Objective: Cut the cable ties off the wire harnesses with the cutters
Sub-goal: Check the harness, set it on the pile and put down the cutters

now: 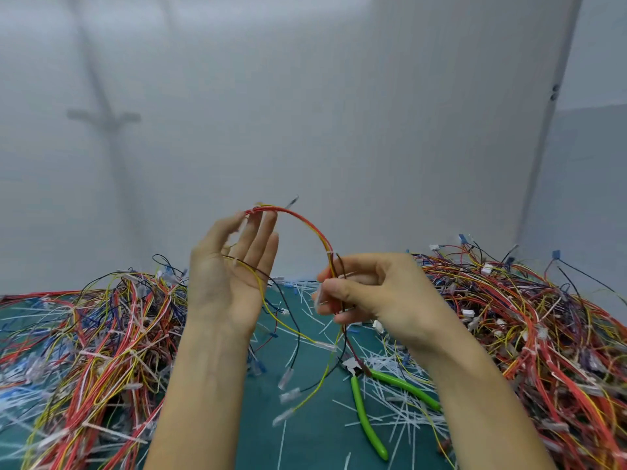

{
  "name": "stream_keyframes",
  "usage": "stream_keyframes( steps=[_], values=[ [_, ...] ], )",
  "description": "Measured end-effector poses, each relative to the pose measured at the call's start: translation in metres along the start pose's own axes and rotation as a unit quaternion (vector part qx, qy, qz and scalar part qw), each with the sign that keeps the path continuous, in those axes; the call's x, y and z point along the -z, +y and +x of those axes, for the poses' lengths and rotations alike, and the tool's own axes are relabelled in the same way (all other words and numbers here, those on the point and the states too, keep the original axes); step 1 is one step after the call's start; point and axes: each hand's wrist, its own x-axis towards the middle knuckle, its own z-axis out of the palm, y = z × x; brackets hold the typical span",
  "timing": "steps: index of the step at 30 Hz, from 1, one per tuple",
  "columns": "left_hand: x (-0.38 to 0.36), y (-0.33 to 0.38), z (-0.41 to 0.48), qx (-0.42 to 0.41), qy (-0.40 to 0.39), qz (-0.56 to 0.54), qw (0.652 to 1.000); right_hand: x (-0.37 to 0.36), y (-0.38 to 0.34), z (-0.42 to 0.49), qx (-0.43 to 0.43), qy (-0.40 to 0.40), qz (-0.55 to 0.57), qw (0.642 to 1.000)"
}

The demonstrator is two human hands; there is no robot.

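Note:
A red and yellow wire harness arches in the air between my hands. My left hand is raised palm up, its fingertips touching the harness's upper end near a white cable tie; thin yellow and black wires cross the palm. My right hand pinches the harness's lower part just below another white tie. Loose wire ends with clear terminals hang down from the harness. The green-handled cutters lie on the green mat under my right forearm, untouched.
A big tangle of harnesses covers the mat on the left, another pile on the right. Cut white tie pieces litter the green mat between them. A pale wall stands close behind.

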Motion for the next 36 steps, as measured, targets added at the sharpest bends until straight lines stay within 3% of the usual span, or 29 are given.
stream_keyframes(
  steps=[9, 17, 20, 23, 29, 32, 36],
  values=[
    [0.013, 0.01, 0.006, 0.034, 0.017, -0.099, 0.994, 0.01, -0.001, 0.0, -0.008, 0.037, 0.063, 0.997],
    [0.007, 0.003, 0.011, 0.047, 0.037, -0.126, 0.99, 0.005, -0.001, -0.001, -0.052, 0.008, -0.065, 0.997],
    [0.01, -0.004, 0.013, 0.056, 0.04, -0.052, 0.996, 0.002, -0.005, -0.002, -0.022, 0.045, -0.19, 0.98],
    [0.009, -0.012, 0.012, 0.066, 0.013, 0.031, 0.997, 0.0, -0.004, -0.001, 0.048, 0.131, -0.326, 0.935],
    [-0.009, -0.028, -0.003, 0.052, -0.057, 0.158, 0.984, -0.014, -0.009, -0.001, 0.145, 0.204, -0.257, 0.933],
    [-0.014, -0.041, -0.01, 0.029, -0.085, 0.309, 0.947, -0.018, -0.013, -0.004, 0.18, 0.221, -0.258, 0.923],
    [-0.021, -0.048, -0.021, -0.011, -0.208, 0.419, 0.884, -0.019, -0.014, -0.004, 0.181, 0.223, -0.291, 0.912]
  ],
)
